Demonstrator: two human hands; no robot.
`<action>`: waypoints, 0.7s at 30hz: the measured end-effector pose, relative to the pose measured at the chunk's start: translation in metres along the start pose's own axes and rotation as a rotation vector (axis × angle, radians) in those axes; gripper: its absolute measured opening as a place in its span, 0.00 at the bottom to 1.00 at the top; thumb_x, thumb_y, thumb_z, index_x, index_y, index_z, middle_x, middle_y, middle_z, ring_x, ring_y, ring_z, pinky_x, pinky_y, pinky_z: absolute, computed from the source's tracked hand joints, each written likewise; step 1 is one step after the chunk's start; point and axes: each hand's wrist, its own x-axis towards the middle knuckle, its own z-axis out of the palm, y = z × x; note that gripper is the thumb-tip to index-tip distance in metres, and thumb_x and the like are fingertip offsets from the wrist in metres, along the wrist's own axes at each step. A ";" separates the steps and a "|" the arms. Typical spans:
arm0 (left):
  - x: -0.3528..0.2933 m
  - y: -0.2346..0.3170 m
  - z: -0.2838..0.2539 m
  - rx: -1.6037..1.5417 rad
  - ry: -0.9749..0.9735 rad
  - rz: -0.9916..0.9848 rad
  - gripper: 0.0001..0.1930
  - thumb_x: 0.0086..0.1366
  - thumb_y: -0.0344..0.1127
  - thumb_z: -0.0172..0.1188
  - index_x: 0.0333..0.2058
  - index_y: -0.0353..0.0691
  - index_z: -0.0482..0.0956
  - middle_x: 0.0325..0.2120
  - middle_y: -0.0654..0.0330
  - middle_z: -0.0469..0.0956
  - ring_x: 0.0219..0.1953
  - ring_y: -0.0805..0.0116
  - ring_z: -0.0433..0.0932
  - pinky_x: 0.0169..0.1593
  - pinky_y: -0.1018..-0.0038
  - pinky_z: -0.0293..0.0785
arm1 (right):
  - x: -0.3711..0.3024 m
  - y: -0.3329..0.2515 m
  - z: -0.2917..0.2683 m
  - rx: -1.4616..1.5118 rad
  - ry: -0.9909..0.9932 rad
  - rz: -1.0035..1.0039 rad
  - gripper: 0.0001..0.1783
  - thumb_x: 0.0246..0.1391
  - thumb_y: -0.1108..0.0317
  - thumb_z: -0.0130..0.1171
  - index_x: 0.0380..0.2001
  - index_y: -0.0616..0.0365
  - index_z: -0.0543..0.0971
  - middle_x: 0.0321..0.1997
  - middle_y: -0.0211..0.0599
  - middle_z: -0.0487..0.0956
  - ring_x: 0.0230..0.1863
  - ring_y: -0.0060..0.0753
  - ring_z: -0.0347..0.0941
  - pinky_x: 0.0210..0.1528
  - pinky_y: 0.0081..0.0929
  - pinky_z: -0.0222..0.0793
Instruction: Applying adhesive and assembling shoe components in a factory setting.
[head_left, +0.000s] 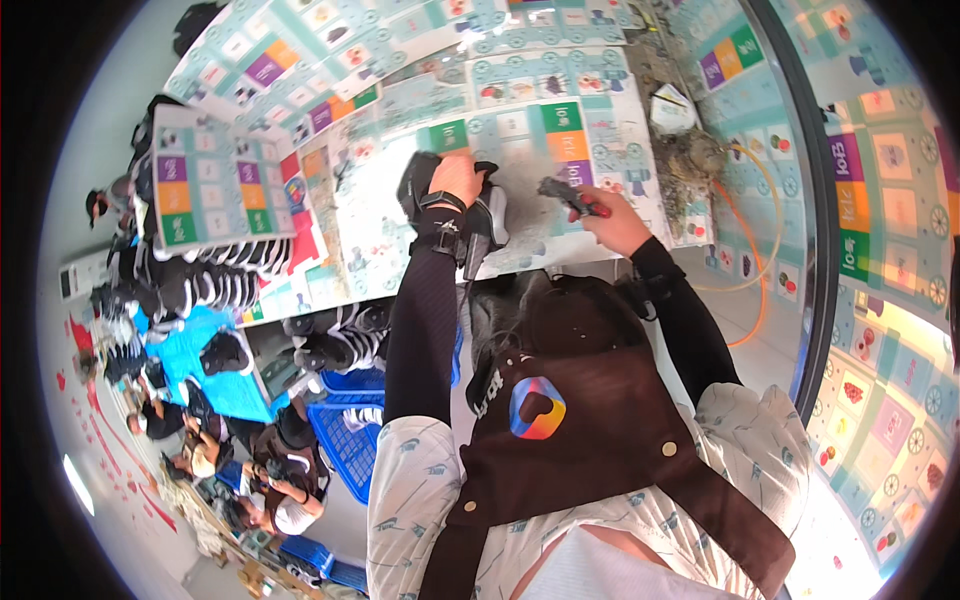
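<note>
My left hand (458, 182) is closed on a black shoe (418, 188) with a grey-white sole edge, holding it over the work table. In my right hand (616, 222) is a small dark hand tool (556, 190) with red on its grip; its exact kind is hard to make out. The tool's dark end points left toward the shoe, with a gap between them. Much of the shoe's upper is covered by my left hand.
Printed sheets cover the table (380, 250) and surrounding panels. Yellow and orange hoses (763, 270) hang at the right beside a crusted, dirty lump (695, 157). Shoes fill racks at left, near a blue basket (345, 450). Several people work at lower left.
</note>
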 end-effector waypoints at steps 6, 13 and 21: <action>0.020 -0.010 0.015 -0.188 -0.009 0.144 0.16 0.61 0.43 0.65 0.41 0.39 0.83 0.38 0.44 0.82 0.43 0.44 0.80 0.46 0.56 0.77 | 0.012 0.010 0.029 -0.212 0.017 -0.095 0.16 0.50 0.68 0.56 0.43 0.59 0.78 0.37 0.56 0.80 0.43 0.64 0.76 0.45 0.49 0.72; 0.021 -0.004 0.011 -0.202 -0.031 0.121 0.17 0.61 0.44 0.65 0.42 0.39 0.83 0.37 0.43 0.82 0.42 0.43 0.80 0.45 0.57 0.77 | 0.025 0.014 0.068 -0.399 -0.086 -0.124 0.16 0.48 0.68 0.54 0.42 0.56 0.79 0.33 0.56 0.80 0.39 0.65 0.76 0.42 0.54 0.71; 0.015 -0.007 0.018 -0.162 -0.020 0.106 0.15 0.60 0.44 0.66 0.39 0.40 0.85 0.34 0.45 0.83 0.40 0.45 0.81 0.44 0.57 0.78 | 0.014 0.001 0.063 -0.527 -0.086 -0.100 0.13 0.48 0.68 0.54 0.38 0.57 0.78 0.29 0.56 0.79 0.36 0.64 0.77 0.38 0.59 0.69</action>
